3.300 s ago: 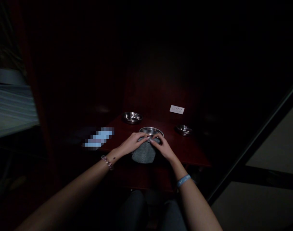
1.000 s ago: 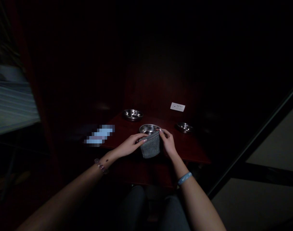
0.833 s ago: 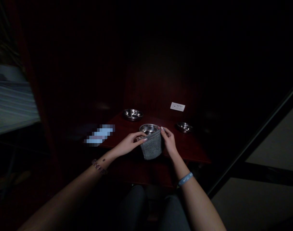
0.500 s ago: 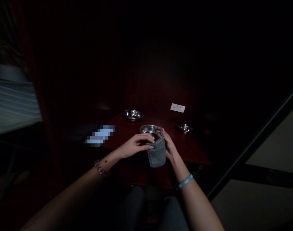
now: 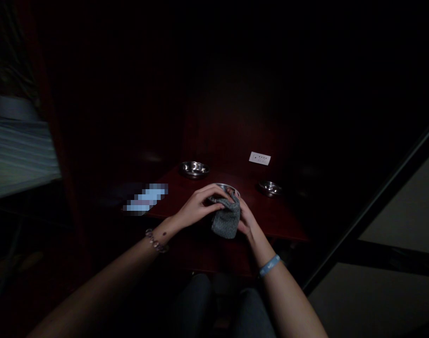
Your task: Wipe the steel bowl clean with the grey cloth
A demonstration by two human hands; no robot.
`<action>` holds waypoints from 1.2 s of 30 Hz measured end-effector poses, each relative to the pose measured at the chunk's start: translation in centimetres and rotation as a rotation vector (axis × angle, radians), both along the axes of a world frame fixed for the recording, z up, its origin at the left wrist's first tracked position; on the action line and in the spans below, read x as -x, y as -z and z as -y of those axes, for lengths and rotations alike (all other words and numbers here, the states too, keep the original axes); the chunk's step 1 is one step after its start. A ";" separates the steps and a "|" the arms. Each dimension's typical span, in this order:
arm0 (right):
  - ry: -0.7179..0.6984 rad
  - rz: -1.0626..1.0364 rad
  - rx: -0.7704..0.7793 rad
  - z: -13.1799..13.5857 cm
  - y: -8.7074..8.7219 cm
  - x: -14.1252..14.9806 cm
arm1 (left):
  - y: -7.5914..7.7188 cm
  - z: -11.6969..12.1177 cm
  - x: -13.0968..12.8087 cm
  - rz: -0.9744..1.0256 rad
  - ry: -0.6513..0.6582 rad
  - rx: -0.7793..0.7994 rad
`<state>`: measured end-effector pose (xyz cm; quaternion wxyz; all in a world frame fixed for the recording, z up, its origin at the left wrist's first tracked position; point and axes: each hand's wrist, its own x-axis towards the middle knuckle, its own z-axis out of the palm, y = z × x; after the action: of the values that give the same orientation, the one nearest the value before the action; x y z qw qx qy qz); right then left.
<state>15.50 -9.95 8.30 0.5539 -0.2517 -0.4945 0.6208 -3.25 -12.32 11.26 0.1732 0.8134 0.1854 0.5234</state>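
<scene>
A grey knitted cloth (image 5: 226, 222) is bunched between both my hands just in front of a small steel bowl (image 5: 231, 189) on a dark red table (image 5: 277, 218). My left hand (image 5: 197, 207) curls over the cloth's top edge and partly covers the bowl. My right hand (image 5: 245, 219) grips the cloth from the right, mostly hidden behind it. A bead bracelet is on my left wrist, a blue band on my right wrist.
Another steel bowl (image 5: 194, 169) sits at the table's back left and a third steel bowl (image 5: 269, 188) at the right. A white card (image 5: 260, 158) lies behind them. A blurred pale-blue thing (image 5: 146, 199) rests at the left edge. My knees are under the table.
The cloth, held stretched flat between both hands, has been folded and gathered into a smaller bundle. My left hand moved right over the bowl and my right hand closed in behind the cloth.
</scene>
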 end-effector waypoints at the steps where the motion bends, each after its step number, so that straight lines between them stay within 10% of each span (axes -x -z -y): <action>1: -0.006 -0.007 0.007 -0.1 0.0 0.0 | 0.0 -0.1 0.0 0.004 0.000 -0.007; 15: 0.101 0.100 -0.006 0.0 1.1 1.7 | 1.1 -1.5 -0.6 0.069 -0.015 0.067; 24: -0.180 0.206 0.021 0.7 0.8 2.3 | 1.9 -3.0 -0.2 0.115 -0.268 -0.032; 31: 0.073 0.124 -0.055 -0.7 1.7 2.5 | 2.7 -3.2 -0.3 0.001 -0.418 -0.057; 36: 0.402 0.227 -0.293 -0.8 0.9 1.5 | 3.6 -3.1 -0.7 0.007 -0.262 0.151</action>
<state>14.04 -9.13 7.44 0.6376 -0.3300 -0.5781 0.3879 -2.54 -9.22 7.67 0.1647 0.7650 0.3284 0.5289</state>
